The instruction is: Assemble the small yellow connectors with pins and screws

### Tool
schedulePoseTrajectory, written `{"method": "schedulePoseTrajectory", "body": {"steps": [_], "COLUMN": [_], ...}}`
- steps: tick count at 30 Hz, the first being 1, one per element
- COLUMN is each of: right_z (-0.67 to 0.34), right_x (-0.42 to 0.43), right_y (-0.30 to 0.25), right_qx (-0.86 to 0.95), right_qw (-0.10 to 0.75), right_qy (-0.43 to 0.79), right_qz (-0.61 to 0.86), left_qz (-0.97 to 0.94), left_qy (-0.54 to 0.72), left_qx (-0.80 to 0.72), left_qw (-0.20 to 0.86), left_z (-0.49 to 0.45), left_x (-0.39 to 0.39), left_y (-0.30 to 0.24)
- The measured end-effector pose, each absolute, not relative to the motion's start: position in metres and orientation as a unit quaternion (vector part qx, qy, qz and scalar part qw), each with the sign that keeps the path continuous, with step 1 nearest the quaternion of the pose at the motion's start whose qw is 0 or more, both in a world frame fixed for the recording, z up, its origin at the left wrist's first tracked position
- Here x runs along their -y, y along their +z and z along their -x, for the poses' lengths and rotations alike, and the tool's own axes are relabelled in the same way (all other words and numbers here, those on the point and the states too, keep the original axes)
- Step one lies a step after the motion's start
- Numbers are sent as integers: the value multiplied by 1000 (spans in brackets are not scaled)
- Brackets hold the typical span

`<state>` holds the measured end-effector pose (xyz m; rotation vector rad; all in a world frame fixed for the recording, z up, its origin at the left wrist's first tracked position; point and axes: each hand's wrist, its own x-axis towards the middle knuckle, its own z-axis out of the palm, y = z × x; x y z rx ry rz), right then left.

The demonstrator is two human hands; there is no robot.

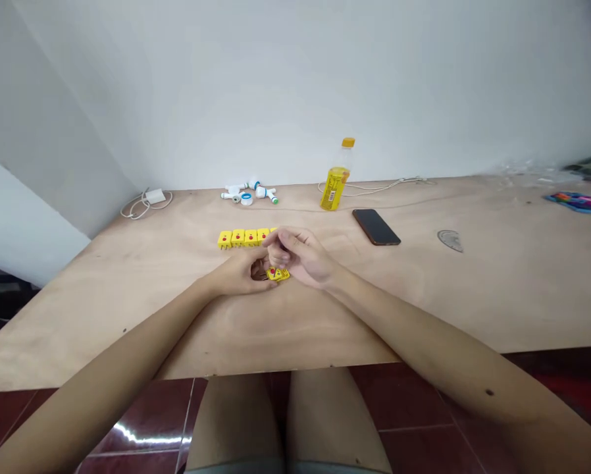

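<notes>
As both hands are meeting over the table, the left hand is pinching a yellow block, seemingly steadying it; the right hand is curling over it, grip impossible to tell; a row of blocks is waiting just behind, within reach.

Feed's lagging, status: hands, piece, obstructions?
Left hand pinches yellow block; right hand curled over it, grip unclear. Row of yellow blocks close behind.

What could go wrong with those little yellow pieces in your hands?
The small yellow plastic pieces with red dots, gripped by the left hand beneath the right hand, might slip and scatter. The right hand sits close to the row of yellow blocks and could knock it crooked.
</notes>
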<state>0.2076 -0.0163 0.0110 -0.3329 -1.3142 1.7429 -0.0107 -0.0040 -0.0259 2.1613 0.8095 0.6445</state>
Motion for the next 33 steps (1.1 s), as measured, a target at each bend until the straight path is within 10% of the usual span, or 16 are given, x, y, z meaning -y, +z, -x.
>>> {"method": "schedulePoseTrajectory", "body": {"steps": [33], "right_z": [-209], "right_x": [11], "right_y": [7], "right_qx": [551], "right_qw": [423], "right_qy": [710], "right_qz": [113], "left_qz": [-850], "left_qy": [257], "left_qx": [-328], "left_qw": [321], "left_z": [3], "left_x": [8], "left_y": [-26]}}
